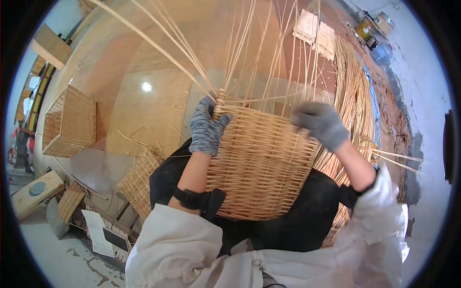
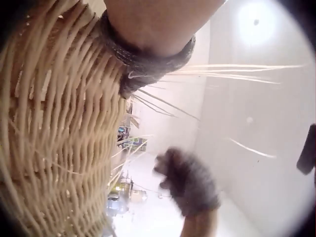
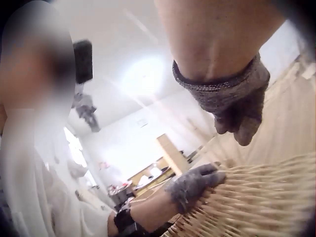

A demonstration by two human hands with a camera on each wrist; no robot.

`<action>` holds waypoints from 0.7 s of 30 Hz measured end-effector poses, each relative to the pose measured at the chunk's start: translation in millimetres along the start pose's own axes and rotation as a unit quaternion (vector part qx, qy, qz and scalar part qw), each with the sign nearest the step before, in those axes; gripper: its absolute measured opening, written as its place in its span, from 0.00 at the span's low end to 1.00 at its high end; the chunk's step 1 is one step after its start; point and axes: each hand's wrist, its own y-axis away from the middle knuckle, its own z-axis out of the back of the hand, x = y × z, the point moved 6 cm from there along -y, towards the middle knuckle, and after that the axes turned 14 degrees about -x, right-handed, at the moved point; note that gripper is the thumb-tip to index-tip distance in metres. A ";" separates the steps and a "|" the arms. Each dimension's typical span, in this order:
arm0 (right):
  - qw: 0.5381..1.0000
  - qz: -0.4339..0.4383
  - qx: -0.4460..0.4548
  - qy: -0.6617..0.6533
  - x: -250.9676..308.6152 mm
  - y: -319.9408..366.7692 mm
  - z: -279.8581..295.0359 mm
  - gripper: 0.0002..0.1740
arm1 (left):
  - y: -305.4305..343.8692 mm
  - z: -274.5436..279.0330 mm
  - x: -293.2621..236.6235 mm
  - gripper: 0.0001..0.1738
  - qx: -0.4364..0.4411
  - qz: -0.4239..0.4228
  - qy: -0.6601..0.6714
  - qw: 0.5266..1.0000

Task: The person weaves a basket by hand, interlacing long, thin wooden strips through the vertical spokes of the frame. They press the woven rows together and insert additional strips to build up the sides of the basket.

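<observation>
A partly woven wicker basket (image 1: 264, 158) rests across the person's lap, with long upright stakes (image 1: 237, 48) fanning from its far edge. At its upper left corner, the left hand (image 1: 207, 127) in a grey knit glove grips the corner post (image 1: 220, 98), thumb on the near side of the weave. The gloved right hand (image 1: 321, 124) is blurred by motion over the basket's upper right edge. Its fingers are loosely bent in the left wrist view, and no strand shows between them. One thin strand (image 1: 269, 99) runs sideways among the stakes just above the woven edge.
A bundle of long willow rods (image 1: 353, 91) lies along the right side. At the left stands a finished-looking wicker basket (image 1: 72, 122), with another woven piece (image 1: 141, 182) by the left knee. A pale folded cloth or mat (image 1: 314, 33) and a water jug (image 1: 382, 53) are farther back.
</observation>
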 end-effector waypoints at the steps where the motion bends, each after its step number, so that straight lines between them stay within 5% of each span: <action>1: 0.992 0.088 0.013 0.091 32.4 -14.2 -27.9 0.17 | -2.2 -6.9 7.2 0.27 0.069 0.050 0.005 0.996; 2: 0.954 0.260 -0.018 0.148 70.5 -22.9 -56.6 0.18 | -4.0 -7.2 6.8 0.26 0.070 0.029 -0.062 0.995; 4: 0.935 0.341 0.003 0.100 127.6 -25.0 -119.0 0.16 | -7.1 -8.5 7.6 0.22 0.077 -0.016 -0.198 0.977; 5: 0.920 0.387 -0.012 0.058 158.3 -11.5 -134.2 0.15 | -7.8 -14.0 36.3 0.24 0.057 0.158 0.209 0.963; 6: 0.917 0.388 -0.010 0.089 170.3 -9.3 -143.2 0.14 | -8.1 -19.3 65.0 0.27 -0.009 0.302 0.573 0.762; 7: 0.914 0.388 -0.006 0.120 178.1 -7.9 -150.9 0.13 | -10.6 -19.9 69.0 0.26 -0.025 0.310 0.559 0.768; 8: 0.909 0.387 0.000 0.153 179.5 -6.8 -156.2 0.12 | -9.7 -16.5 73.2 0.26 -0.024 0.280 0.463 0.841; 10: 0.795 0.568 -0.208 0.036 137.7 16.6 -114.5 0.08 | 0.6 1.6 14.5 0.27 -0.004 0.166 0.149 0.975; 11: 0.854 0.488 -0.179 0.022 104.2 15.4 -100.1 0.11 | 2.8 6.0 -17.0 0.29 0.015 0.071 -0.065 0.995; 12: 0.902 0.402 -0.155 0.010 68.7 15.4 -85.7 0.15 | 0.8 3.1 -13.9 0.30 -0.011 0.047 -0.002 0.999; 13: 0.963 0.178 -0.046 -0.198 20.0 -3.3 -79.3 0.14 | -0.3 -1.7 -3.5 0.31 -0.036 0.022 0.058 0.997; 14: 0.905 -0.076 -0.034 -0.416 -32.6 -12.8 -72.1 0.13 | 0.6 -3.5 0.9 0.33 -0.060 -0.002 0.115 0.992; 15: 0.747 -0.400 -0.029 -0.531 -78.5 -2.5 -84.4 0.15 | 1.5 -2.3 -3.1 0.34 -0.071 0.012 0.090 0.993; 18: 0.766 -0.354 -0.036 -0.535 -102.5 -17.0 -81.7 0.16 | -6.7 0.2 -6.3 0.32 -0.003 0.042 0.075 0.996; 21: 0.759 -0.372 -0.099 -0.525 -100.7 -14.8 -77.0 0.13 | -35.8 -4.2 -25.5 0.33 0.158 0.079 -0.056 0.983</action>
